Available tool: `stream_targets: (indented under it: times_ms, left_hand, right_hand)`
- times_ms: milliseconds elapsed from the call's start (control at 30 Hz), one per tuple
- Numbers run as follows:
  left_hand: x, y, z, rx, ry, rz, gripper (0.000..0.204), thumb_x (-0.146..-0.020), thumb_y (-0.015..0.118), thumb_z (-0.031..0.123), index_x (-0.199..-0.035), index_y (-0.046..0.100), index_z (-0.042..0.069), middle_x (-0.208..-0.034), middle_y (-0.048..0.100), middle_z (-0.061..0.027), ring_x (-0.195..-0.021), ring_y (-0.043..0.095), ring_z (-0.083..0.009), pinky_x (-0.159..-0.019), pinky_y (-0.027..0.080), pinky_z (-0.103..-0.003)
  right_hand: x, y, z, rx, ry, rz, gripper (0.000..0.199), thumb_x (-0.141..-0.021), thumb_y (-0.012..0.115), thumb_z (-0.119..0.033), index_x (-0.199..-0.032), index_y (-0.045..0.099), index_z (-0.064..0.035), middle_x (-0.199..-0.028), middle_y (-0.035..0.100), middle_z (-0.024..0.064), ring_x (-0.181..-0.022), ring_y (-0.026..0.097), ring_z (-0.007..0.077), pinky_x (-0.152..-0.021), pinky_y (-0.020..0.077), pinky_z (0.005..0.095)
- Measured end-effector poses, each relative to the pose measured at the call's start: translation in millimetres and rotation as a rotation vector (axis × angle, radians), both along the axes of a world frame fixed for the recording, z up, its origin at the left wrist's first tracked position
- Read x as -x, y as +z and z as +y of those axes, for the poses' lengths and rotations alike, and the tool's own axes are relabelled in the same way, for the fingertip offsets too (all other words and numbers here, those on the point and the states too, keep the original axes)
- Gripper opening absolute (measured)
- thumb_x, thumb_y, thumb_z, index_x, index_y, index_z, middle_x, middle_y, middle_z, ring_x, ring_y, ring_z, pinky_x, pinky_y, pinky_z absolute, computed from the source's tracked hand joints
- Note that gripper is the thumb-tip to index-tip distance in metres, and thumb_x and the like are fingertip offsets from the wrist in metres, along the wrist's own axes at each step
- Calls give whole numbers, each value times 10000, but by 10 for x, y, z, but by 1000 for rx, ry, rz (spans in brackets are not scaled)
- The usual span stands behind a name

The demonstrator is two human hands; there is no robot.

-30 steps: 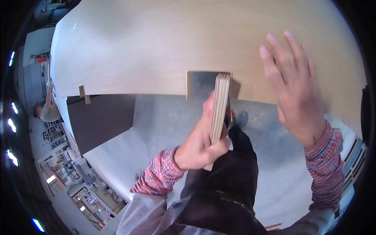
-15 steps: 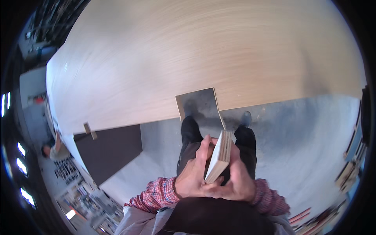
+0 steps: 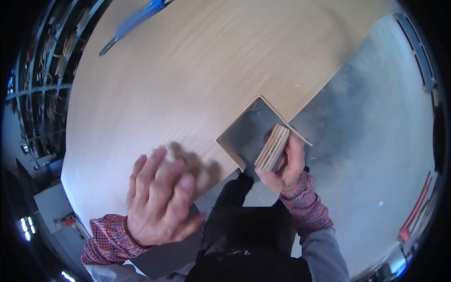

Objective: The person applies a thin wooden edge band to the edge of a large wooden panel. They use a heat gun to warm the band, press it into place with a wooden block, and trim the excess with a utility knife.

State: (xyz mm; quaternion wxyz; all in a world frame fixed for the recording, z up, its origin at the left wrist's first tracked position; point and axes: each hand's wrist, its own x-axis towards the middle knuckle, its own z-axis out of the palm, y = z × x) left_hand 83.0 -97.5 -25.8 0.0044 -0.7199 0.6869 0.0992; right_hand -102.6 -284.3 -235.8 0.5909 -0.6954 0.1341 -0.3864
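My left hand [image 3: 157, 202] is open, its fingers spread and slightly blurred, above the near edge of a large pale wooden panel [image 3: 155, 98]. A shadow falls on the panel beside its fingertips; what lies under the palm is hidden. My right hand [image 3: 292, 162] grips a small plywood block [image 3: 272, 148] whose layered edge faces up. That block is held over a square notch in the panel's edge, lined by a thin wooden rim [image 3: 238, 118]. Grey floor shows through the notch.
A blue-handled tool with a narrow metal blade [image 3: 136, 21] lies on the panel at the far left. Racks packed with material [image 3: 56, 51] stand beyond it. Red bars [image 3: 416, 207] lie at the right. A dark sheet [image 3: 169, 256] is below my left forearm.
Both hands were on the plywood block; my left hand has let go and moved left over the panel. My view has turned, and the blue-handled tool has come into it.
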Motion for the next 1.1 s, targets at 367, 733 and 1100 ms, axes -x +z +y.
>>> stream_targets:
  times_ms: [367,733,1100]
  left_hand:
    - [330,-459,-323,186,250,-267,1001,-717,664,-91,-1590,185,12,-1511,325,-394,-1395,372,-602,-1109,359,-675]
    - [278,-437,-310,190,298,-185,766,-791,569,-99,-1516,334,-21,-1485,370,-396,-1398,371,-604,-1122,288,-719]
    - [232,-400,-299,140,303,-175,891,-667,595,-104,-1516,335,-39,-1496,346,-382,-1429,319,-599,-1144,272,-708]
  right_hand:
    - [-1117,-106,-97,237,-287,-268,858,-705,901,-401,-1332,545,64,-1242,636,222,-1112,683,381,-933,554,436]
    - [-1098,51,-243,386,-218,-102,901,-693,932,-441,-1364,522,-2,-1167,663,183,-962,730,363,-819,609,444]
    - [-1312,-31,-251,383,-323,-228,808,-695,932,-417,-1305,593,-8,-1150,697,177,-985,731,357,-829,605,424]
